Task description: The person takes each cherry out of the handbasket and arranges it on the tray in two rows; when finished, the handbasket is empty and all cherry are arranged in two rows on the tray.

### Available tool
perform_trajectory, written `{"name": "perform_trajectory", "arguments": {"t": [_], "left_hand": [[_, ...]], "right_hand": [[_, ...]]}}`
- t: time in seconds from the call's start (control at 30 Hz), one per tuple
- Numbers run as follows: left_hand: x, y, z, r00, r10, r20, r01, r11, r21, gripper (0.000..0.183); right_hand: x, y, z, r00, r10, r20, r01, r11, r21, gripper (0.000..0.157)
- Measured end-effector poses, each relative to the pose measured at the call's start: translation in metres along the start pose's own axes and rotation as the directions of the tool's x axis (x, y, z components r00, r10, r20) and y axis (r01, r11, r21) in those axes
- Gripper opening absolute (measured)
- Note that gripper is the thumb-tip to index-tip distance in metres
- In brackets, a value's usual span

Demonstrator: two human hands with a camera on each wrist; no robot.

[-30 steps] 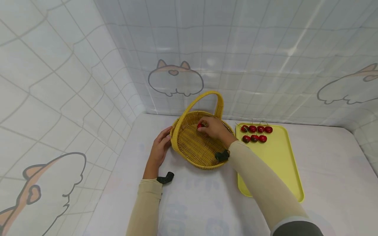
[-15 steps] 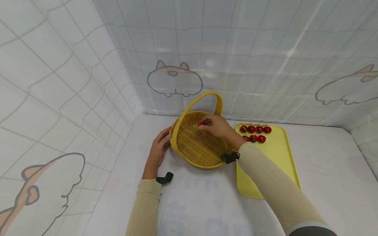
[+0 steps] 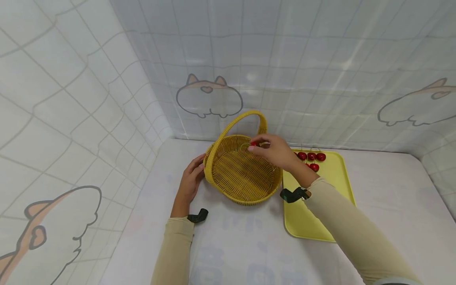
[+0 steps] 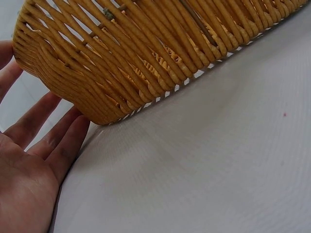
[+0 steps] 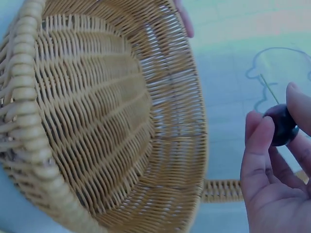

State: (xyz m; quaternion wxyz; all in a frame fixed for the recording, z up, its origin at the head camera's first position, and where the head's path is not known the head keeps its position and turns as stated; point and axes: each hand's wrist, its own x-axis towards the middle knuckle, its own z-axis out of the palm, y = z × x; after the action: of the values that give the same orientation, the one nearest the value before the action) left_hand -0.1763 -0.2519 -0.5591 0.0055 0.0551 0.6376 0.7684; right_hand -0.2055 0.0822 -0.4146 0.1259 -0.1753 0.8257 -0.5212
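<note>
In the head view a yellow woven basket [image 3: 246,176] with a tall arched handle [image 3: 228,130] stands on the white surface. My right hand [image 3: 278,153] pinches a red cherry [image 3: 253,144] between thumb and fingers, over the basket's far right rim. Its thin green stem points leftward. Dark and round in the right wrist view, that cherry [image 5: 282,125] appears beside the basket wall [image 5: 177,121]. My left hand [image 3: 190,180] rests its extended fingers against the basket's left side. The left wrist view shows those fingers [image 4: 34,119] spread along the woven wall [image 4: 131,53].
A yellow tray [image 3: 310,221] lies right of the basket, partly under my right forearm. Several cherries [image 3: 311,156] with stems sit in rows near its far edge, some hidden by the hand. A tile-patterned sheet [image 3: 303,79] rises behind the surface.
My right hand has moved right and up from inside the basket to its far right rim, carrying the cherry. My left hand stays at the basket's side.
</note>
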Motion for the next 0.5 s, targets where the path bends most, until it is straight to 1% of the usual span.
{"name": "perform_trajectory", "arguments": {"t": [0.1, 0.33, 0.47, 0.5], "left_hand": [[0.0, 0.0, -0.001, 1.0, -0.002, 0.0, 0.002, 1.0, 0.001, 0.048], [0.0, 0.001, -0.001, 1.0, 0.004, 0.0, -0.004, 1.0, 0.001, 0.048], [0.0, 0.0, -0.002, 1.0, 0.001, -0.005, -0.001, 1.0, 0.002, 0.048], [0.0, 0.0, -0.002, 1.0, 0.0, -0.005, 0.001, 1.0, 0.004, 0.048]], "right_hand": [[-0.008, -0.003, -0.007, 0.999, 0.008, -0.031, -0.007, 1.0, 0.015, 0.043], [-0.024, -0.003, -0.022, 0.994, -0.012, -0.106, 0.018, 0.999, 0.05, 0.047], [-0.034, 0.002, -0.032, 0.985, 0.029, -0.17, -0.017, 0.997, 0.071, 0.048], [-0.037, 0.003, -0.035, 0.982, 0.042, -0.185, -0.027, 0.996, 0.081, 0.047]]}}
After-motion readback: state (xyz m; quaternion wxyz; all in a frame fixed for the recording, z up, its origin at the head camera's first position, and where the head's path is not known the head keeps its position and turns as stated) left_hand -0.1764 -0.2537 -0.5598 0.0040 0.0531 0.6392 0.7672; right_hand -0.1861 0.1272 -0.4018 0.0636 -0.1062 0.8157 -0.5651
